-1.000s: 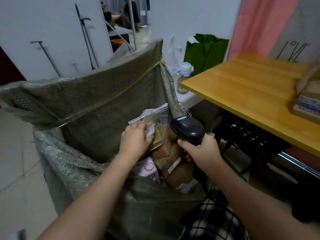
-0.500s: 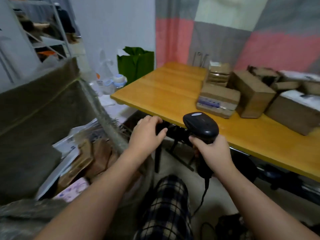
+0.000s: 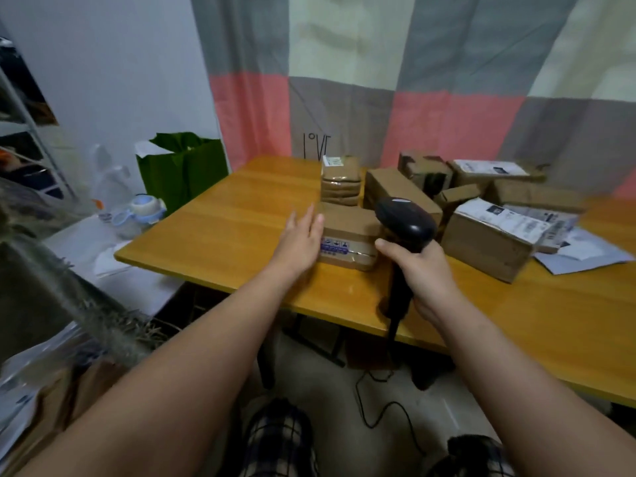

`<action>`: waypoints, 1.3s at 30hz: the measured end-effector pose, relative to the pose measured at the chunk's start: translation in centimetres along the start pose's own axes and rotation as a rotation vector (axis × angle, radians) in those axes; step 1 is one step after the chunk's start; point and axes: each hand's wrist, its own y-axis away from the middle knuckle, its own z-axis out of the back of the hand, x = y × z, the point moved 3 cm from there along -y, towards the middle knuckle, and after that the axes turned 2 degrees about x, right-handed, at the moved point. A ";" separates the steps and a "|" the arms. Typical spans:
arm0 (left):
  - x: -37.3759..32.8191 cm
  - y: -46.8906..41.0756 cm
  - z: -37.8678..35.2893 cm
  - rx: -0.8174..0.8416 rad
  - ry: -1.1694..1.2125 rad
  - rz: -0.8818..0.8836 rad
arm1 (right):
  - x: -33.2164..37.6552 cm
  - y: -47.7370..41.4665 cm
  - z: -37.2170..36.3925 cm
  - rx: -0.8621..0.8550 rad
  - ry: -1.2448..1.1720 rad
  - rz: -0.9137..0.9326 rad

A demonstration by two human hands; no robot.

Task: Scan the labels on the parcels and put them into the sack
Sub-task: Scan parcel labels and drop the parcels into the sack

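Observation:
Several brown cardboard parcels stand on the wooden table (image 3: 220,232). The nearest is a flat parcel (image 3: 347,237) with a blue-printed label on its front side. My left hand (image 3: 301,241) is open, fingers stretched, touching the left end of that parcel. My right hand (image 3: 418,270) grips the handle of a black barcode scanner (image 3: 406,223), head up, just right of the same parcel. The green woven sack (image 3: 51,287) stands at the left edge, with parcels and white mailers visible inside it at the bottom left.
A stack of thin brown packets (image 3: 340,182) and larger boxes (image 3: 488,241) with white labels fill the table's right part. A green bag (image 3: 184,170) and plastic bottles (image 3: 137,215) sit left of the table. The scanner's cable (image 3: 385,407) trails on the floor.
My left hand left the sack and reached across to the flat parcel on the table. My view turned right from the sack to the table; the right hand kept the scanner.

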 end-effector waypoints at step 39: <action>5.1 6.5 2.2 -0.205 0.766 0.226 | -3.4 3.4 -1.3 0.102 -0.272 -0.026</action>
